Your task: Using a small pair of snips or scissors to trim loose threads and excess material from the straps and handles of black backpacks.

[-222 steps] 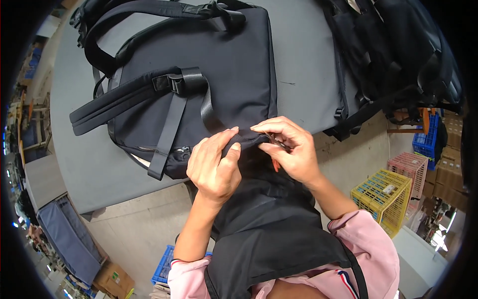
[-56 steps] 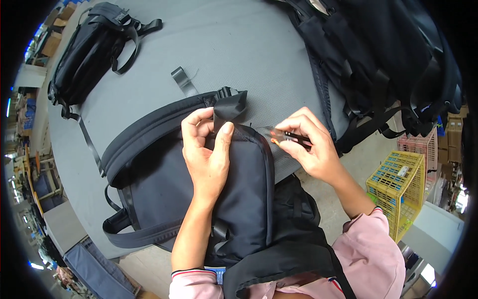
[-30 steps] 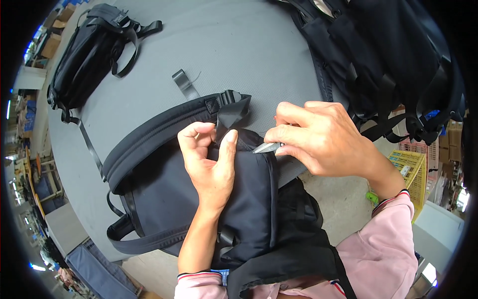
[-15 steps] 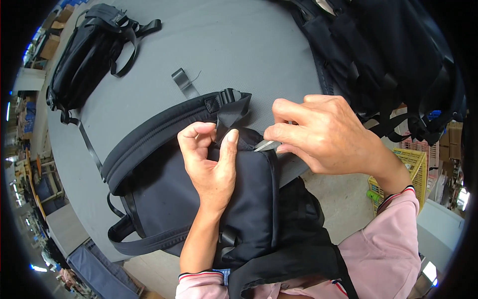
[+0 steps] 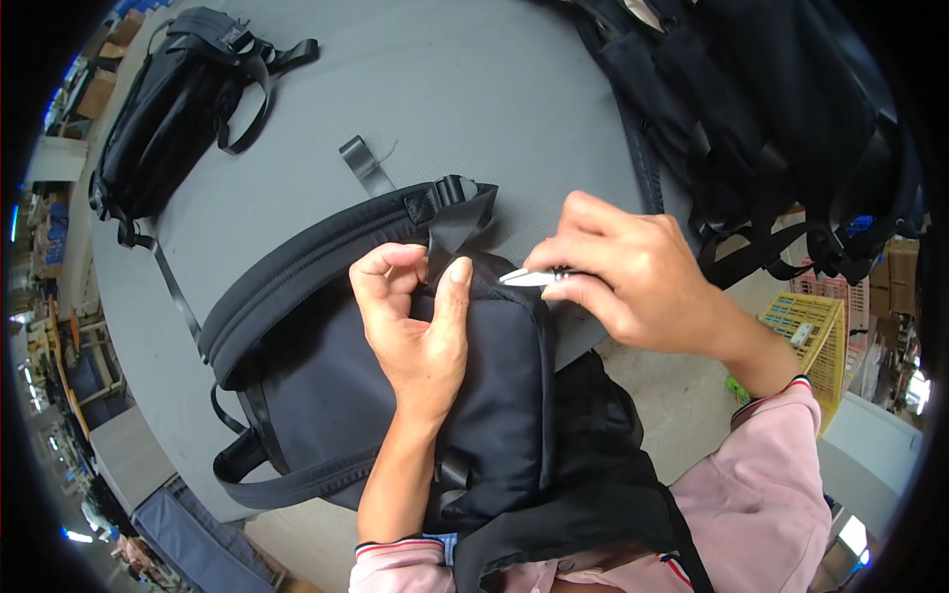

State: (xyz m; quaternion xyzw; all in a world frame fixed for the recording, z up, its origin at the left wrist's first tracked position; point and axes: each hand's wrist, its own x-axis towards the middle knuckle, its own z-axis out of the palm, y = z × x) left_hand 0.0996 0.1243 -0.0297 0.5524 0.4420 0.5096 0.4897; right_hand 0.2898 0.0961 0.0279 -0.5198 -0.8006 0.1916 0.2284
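A black backpack (image 5: 326, 395) lies in front of me, partly over the near edge of the grey table. My left hand (image 5: 420, 326) is closed on the backpack by its upper corner, thumb and fingers around the fabric below a webbing strap (image 5: 463, 225) with a buckle. Between the thumb and fingers of my right hand (image 5: 628, 272) is a pair of thread snips (image 5: 529, 280), its pale blades pointing left. Their tips are close to the seam at the backpack's corner; whether they touch it I cannot tell. The padded shoulder strap (image 5: 297, 267) curves along the far side.
Another black bag (image 5: 178, 114) lies on the grey table (image 5: 474, 99) at the far left. Several black bags (image 5: 771, 119) are piled at the far right. A webbing end (image 5: 364, 163) sticks out beyond the shoulder strap. Yellow baskets (image 5: 811, 341) stand at the right below the table.
My right hand has shifted slightly right and turned, so the snips' blades show more fully. My left hand and the backpack have hardly moved.
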